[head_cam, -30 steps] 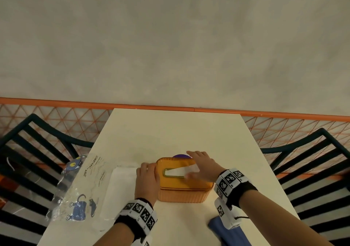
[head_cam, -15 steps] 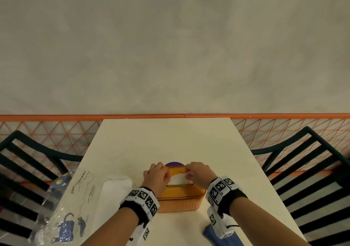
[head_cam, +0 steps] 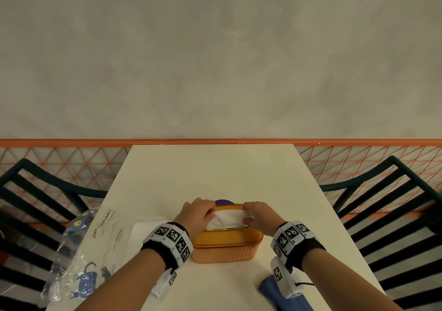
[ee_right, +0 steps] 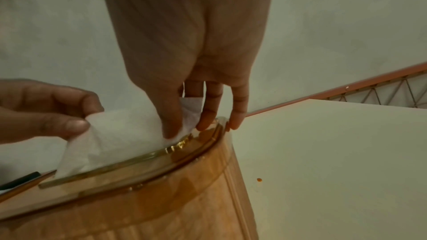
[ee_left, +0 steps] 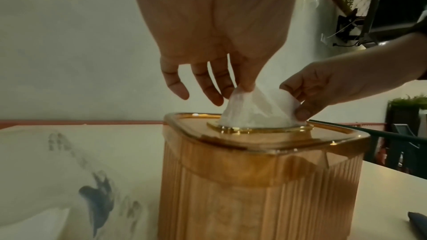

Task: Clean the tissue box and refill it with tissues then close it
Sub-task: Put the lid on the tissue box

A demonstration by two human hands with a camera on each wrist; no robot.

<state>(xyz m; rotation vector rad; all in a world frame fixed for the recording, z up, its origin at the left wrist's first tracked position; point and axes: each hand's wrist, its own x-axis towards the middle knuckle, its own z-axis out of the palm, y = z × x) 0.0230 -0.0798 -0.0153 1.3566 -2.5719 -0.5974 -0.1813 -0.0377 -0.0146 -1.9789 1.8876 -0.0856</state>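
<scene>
An amber ribbed tissue box [head_cam: 224, 248] [ee_left: 254, 180] [ee_right: 148, 202] stands on the cream table [head_cam: 215, 176], its lid on. A white tissue [head_cam: 227, 219] [ee_left: 256, 112] [ee_right: 124, 130] sticks up through the gold-rimmed slot in the lid. My left hand [head_cam: 198, 215] [ee_left: 245, 87] pinches the tissue's left end between thumb and forefinger. My right hand [head_cam: 259, 217] [ee_right: 175, 127] pinches its right end close to the slot, with two fingers resting on the lid's rim. In the left wrist view the right hand [ee_left: 307, 98] shows at the tissue's far side.
A clear printed plastic wrapper [head_cam: 79, 260] with a white tissue stack [head_cam: 141, 231] lies left of the box. A blue cloth [head_cam: 282, 296] lies at the near right. Something purple [head_cam: 223, 201] peeks out behind the box. Dark slatted chairs [head_cam: 394, 215] flank the table.
My left hand left the box's side and came up onto the lid to take the tissue's left end. The tissue now stands higher out of the slot, held by both hands.
</scene>
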